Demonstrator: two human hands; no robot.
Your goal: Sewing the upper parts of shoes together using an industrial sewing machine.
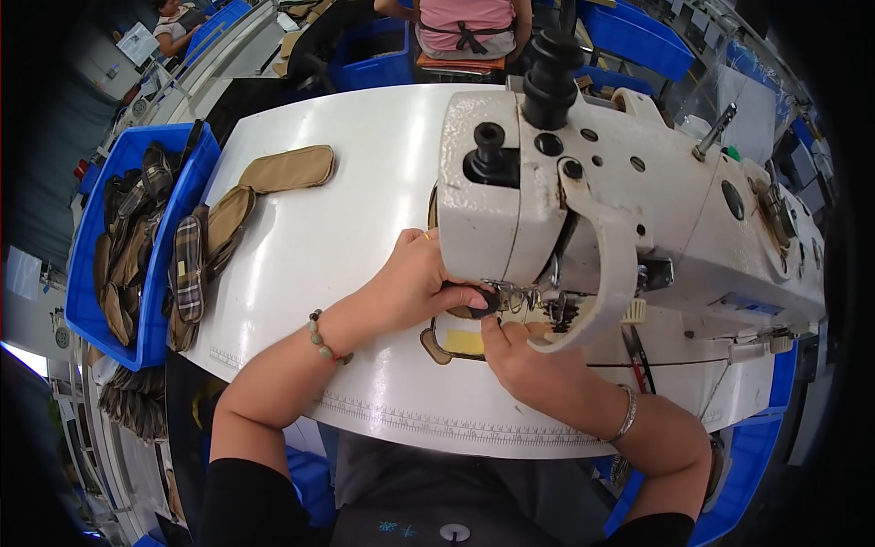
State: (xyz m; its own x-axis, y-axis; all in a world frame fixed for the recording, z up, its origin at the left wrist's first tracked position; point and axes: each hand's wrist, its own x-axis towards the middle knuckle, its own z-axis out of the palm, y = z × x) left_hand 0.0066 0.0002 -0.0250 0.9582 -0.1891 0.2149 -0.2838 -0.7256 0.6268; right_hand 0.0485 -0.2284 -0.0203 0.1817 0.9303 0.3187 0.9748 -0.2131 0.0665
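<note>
Under the needle area of a white sewing machine [483, 210], my left hand [419, 283] pinches a small dark fabric piece [480, 304], its thumb on top. My right hand [533, 365] is just below and to the right, fingers bent together, index fingertip at that piece's lower edge; what else they grip is hidden. A yellow patch [463, 342] and a small tan piece [433, 346] lie just below my hands on the white tabletop [328, 228]. A black and red slender tool [638, 360] lies right of my right hand.
Tan padded pieces [287, 169] and a plaid one [187, 269] lie at the table's left, beside a blue bin [91, 246] of more pieces. A seated person in pink [465, 27] is beyond the table, another person [173, 32] far left. Blue bins [629, 27] stand behind.
</note>
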